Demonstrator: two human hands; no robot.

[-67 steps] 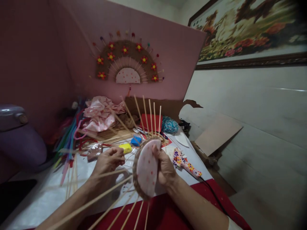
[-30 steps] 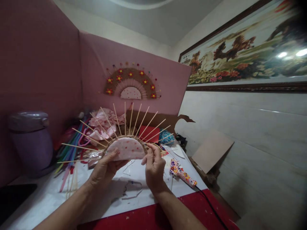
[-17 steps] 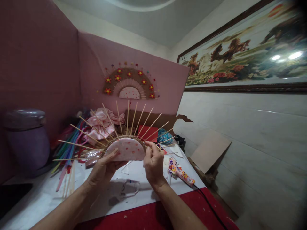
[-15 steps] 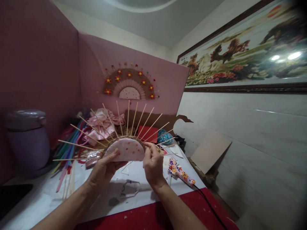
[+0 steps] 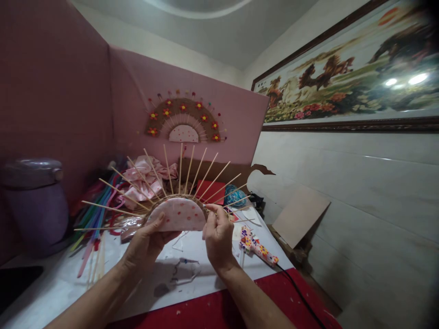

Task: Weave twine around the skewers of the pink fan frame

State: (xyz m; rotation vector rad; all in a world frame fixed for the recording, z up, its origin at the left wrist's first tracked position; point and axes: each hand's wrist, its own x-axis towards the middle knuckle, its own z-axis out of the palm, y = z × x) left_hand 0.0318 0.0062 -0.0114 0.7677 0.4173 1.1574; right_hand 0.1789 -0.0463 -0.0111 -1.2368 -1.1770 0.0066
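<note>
A half-round piece covered in pink dotted fabric (image 5: 180, 214) is held up over the table, flat edge down. Thin wooden sticks (image 5: 167, 169) fan out from its curved edge, where brown cord (image 5: 161, 199) runs between them. My left hand (image 5: 149, 237) grips the piece at its lower left, thumb on the front and fingers underneath. At the right end of the curve, my right hand (image 5: 219, 235) is closed, thumb and forefinger pinched at the brown cord near the rim. The exact spot of that pinch is partly hidden by the fingers.
A flower-patterned glue gun (image 5: 258, 246) with a black cable lies at right. Behind are blue yarn (image 5: 235, 195), red card (image 5: 209, 192), pink cloth (image 5: 146, 171) and coloured strips (image 5: 99, 205). A purple flask (image 5: 36, 205) stands left. A finished-looking fan (image 5: 183, 114) hangs on the pink board.
Almost nothing differs. The view has shifted slightly, and both hands keep their places on the half-round piece, the right fingers still pinched at its edge.
</note>
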